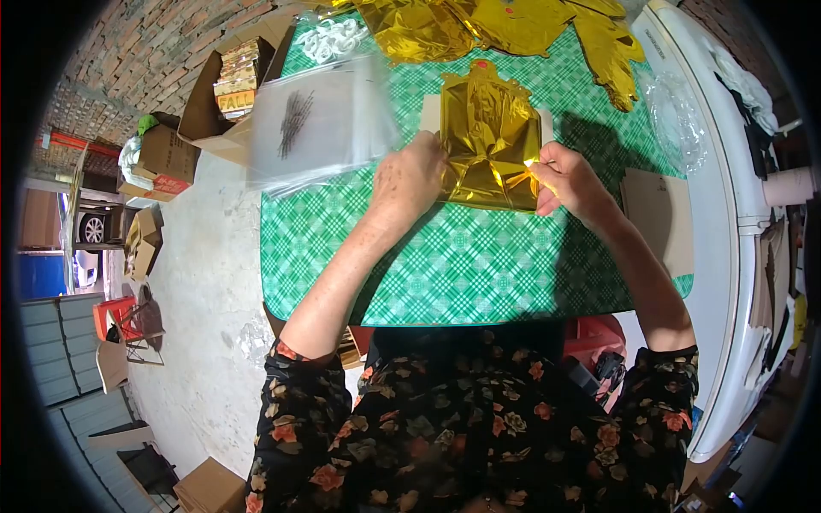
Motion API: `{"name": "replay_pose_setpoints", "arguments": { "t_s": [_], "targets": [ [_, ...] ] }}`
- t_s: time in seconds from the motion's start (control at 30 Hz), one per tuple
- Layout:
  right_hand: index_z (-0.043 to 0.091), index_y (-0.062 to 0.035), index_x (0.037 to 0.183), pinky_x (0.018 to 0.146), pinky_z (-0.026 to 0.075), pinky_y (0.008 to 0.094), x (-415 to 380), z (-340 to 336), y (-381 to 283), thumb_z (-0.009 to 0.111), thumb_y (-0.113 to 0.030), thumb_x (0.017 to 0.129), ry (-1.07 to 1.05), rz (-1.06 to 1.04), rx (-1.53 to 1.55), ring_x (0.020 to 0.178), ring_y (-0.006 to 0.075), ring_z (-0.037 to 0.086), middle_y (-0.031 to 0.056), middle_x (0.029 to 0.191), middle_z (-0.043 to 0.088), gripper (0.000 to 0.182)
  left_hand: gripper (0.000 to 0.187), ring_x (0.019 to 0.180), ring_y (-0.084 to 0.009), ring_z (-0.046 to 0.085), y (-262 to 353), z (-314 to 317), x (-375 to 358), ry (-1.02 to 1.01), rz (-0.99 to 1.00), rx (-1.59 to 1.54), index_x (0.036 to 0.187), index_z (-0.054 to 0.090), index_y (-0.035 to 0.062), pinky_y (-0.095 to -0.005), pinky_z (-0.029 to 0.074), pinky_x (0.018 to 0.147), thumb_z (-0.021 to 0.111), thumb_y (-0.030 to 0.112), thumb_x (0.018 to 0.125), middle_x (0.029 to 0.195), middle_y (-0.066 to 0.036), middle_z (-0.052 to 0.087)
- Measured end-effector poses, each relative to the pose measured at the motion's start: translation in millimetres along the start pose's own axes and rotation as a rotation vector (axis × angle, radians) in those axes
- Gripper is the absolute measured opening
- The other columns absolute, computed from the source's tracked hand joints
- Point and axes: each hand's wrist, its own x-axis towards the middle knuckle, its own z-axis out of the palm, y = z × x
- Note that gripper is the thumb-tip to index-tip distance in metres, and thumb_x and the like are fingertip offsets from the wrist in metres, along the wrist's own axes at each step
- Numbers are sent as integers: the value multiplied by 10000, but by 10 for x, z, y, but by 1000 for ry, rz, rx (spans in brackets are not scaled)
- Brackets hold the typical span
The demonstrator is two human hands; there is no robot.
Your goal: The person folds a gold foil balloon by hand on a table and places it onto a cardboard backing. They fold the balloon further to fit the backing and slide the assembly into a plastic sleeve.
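Observation:
A folded gold foil balloon (491, 145) lies on the green checked tabletop, with a red dot at its far end. Pale card (546, 128) shows from under it on both sides. My left hand (412, 175) is closed at the balloon's left edge, its fingertips partly hidden. On the opposite side, my right hand (571, 179) pinches the lower right edge of the foil between thumb and fingers. Left of my left hand lies a stack of clear plastic bags (329, 124) with dark printing.
More flat gold foil balloons (513, 30) lie along the table's far side, near white plastic rings (332, 38). Clear plastic (674, 120) and card sheets (657, 209) sit at the right, beside a white refrigerator-like cabinet (714, 171). An open carton (214, 128) stands at the left.

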Motion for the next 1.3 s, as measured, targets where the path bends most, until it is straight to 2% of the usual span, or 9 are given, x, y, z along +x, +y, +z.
{"name": "replay_pose_setpoints", "arguments": {
  "t_s": [0.3, 0.4, 0.7, 0.87, 0.97, 1.07, 1.17, 1.27, 1.3],
  "targets": [
    [514, 21, 1009, 489, 597, 338, 9, 62, 25, 597, -179, 1045, 50, 11, -35, 549, 191, 678, 107, 704, 616, 219, 138, 920, -412, 720, -44, 70, 23, 88, 69, 33, 1085, 631, 55, -507, 550, 778, 648, 152, 988, 954, -176, 756],
    [497, 15, 1017, 487, 598, 344, -1, 68, 26, 588, -169, 1048, 59, 7, -29, 546, 195, 678, 106, 702, 613, 207, 177, 846, -471, 680, -15, 43, 18, 79, 97, 20, 1093, 602, 68, -572, 501, 765, 575, 216, 1000, 851, -228, 718],
    [475, -2, 997, 464, 583, 336, -21, 112, -22, 574, -138, 1052, 86, -3, -54, 523, 187, 669, 90, 666, 583, 177, 167, 793, -449, 692, -24, 88, 26, 115, 128, 85, 1073, 589, 68, -561, 515, 718, 575, 219, 1003, 791, -214, 709],
    [494, 2, 1024, 443, 559, 316, -28, 138, -29, 597, -139, 1047, 113, -33, -91, 504, 177, 657, 88, 667, 596, 176, 109, 770, -443, 699, 54, 96, 16, 115, 69, 158, 1059, 604, 78, -542, 534, 690, 609, 176, 1010, 830, -203, 726],
    [526, 3, 1081, 457, 557, 299, -14, 115, 13, 635, -131, 1027, 103, -21, -70, 532, 159, 662, 106, 716, 631, 181, 104, 749, -448, 691, 28, 111, 15, 125, 93, 159, 1052, 595, 77, -549, 525, 674, 591, 174, 1014, 815, -208, 718],
    [526, 8, 1165, 547, 563, 290, -102, 90, 26, 690, -129, 995, 56, -44, -41, 626, 154, 685, 129, 793, 677, 273, 101, 735, -452, 685, 30, 108, 3, 129, 111, 146, 1052, 592, 76, -553, 518, 663, 583, 169, 1014, 805, -210, 713],
    [485, 10, 1227, 654, 559, 307, -197, 76, 158, 728, -115, 963, 42, -172, -97, 717, 167, 693, 156, 870, 709, 381, 105, 731, -451, 685, 36, 106, 3, 122, 105, 152, 1061, 595, 77, -555, 516, 660, 582, 170, 1015, 798, -209, 712],
    [439, 5, 1306, 701, 541, 327, -255, 146, 228, 747, -97, 928, 113, -322, -189, 735, 193, 695, 157, 857, 722, 498, 116, 734, -448, 689, 30, 118, 13, 119, 94, 152, 1072, 603, 78, -557, 519, 665, 583, 177, 1017, 792, -209, 714],
    [432, -2, 1323, 696, 538, 330, -284, 162, 205, 747, -95, 919, 119, -279, -221, 723, 197, 694, 150, 839, 719, 522, 120, 735, -446, 690, 25, 122, 17, 120, 90, 150, 1076, 606, 78, -558, 521, 668, 584, 180, 1017, 790, -210, 715]
  ]
}}
